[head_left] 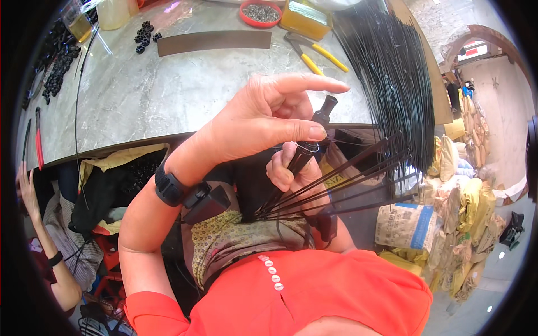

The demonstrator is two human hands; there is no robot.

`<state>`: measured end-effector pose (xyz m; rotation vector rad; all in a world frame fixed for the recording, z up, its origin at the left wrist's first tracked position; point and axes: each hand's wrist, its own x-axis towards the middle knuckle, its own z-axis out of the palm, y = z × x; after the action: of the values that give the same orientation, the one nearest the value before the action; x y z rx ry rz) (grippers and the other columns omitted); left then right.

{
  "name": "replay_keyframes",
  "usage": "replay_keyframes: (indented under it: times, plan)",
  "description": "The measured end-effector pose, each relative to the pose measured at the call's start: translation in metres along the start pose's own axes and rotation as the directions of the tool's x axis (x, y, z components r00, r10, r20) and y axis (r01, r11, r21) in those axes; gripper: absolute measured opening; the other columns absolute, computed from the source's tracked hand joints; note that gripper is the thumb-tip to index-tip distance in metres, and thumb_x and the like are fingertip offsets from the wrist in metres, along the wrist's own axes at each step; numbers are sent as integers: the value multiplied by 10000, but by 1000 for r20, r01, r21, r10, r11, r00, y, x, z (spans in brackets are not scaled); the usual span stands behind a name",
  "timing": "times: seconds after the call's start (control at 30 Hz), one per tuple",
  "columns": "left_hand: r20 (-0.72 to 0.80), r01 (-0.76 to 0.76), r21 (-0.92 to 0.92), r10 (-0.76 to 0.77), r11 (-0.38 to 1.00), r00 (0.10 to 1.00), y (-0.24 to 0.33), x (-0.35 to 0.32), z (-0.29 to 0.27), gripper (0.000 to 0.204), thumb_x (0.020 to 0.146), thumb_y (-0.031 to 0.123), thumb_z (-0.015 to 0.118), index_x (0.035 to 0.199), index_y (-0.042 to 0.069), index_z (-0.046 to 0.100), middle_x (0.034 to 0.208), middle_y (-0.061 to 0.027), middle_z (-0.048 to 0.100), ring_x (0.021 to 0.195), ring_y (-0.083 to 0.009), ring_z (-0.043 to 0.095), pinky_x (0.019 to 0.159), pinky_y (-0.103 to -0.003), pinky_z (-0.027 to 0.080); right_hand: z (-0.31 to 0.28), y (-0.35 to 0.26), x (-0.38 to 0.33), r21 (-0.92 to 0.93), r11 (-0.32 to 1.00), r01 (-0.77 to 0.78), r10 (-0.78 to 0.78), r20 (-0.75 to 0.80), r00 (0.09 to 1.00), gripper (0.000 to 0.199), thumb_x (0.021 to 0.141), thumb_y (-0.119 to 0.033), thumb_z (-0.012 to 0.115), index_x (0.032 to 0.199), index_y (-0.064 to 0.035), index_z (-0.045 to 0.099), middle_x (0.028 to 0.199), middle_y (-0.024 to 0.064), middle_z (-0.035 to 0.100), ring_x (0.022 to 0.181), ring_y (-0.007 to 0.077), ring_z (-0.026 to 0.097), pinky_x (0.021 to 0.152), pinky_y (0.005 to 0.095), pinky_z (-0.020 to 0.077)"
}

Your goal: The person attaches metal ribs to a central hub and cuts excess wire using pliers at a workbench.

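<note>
My right hand is closed round a black shaft, part of what looks like an umbrella frame. Several thin black ribs fan out to the right from its lower end. A thin shiny wire loop circles the shaft just above the right fingers. My left hand is over the table's near edge, index finger and thumb stretched apart, the other fingers curled. The thumb is close to the shaft's black upper end; whether they touch I cannot tell. Beyond it lie yellow-handled pliers.
A large bundle of black ribs overhangs the table's right side. A red bowl of small metal bits, a yellow box and a brown strip are farther back. Black parts lie left. A co-worker's hand shows far left; sacks stand right.
</note>
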<state>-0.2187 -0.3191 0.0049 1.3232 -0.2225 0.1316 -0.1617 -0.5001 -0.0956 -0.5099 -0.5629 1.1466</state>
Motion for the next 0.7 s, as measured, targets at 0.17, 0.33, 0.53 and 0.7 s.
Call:
replay_keyframes:
  times: [0.17,0.33,0.53,0.7]
  plan:
    - [83,-94,200,79,975,993,-1,-3,-2,384,860,26,694,1242,60,684,800,-8,592,751,-79,528,690,-241,441,6,-1,0,-19,1000,-5,5,-15,1000,215,971,-308,619,942,-95,606,651,47,540,526,162,473,456,260,380]
    - [125,-41,161,21,986,992,4,-7,-2,375,841,62,693,1216,48,696,845,-35,596,781,-127,542,718,-273,445,11,-2,-1,-30,1000,-3,0,-97,995,260,970,-309,613,867,-71,588,598,32,511,509,153,488,447,249,383]
    - [169,-47,176,17,983,985,8,-11,-4,429,820,60,706,1243,5,658,985,-65,620,932,-153,571,843,-286,466,-4,1,-5,98,994,-53,59,-57,997,186,906,-171,674,895,5,613,670,107,595,560,227,591,496,321,465]
    - [206,-86,198,44,976,978,1,-7,-8,432,830,15,704,1255,-15,634,1111,-80,615,1034,-170,593,966,-316,473,3,-8,-5,15,995,-103,104,-140,985,204,919,-207,660,878,-12,617,677,90,604,570,199,584,510,305,460]
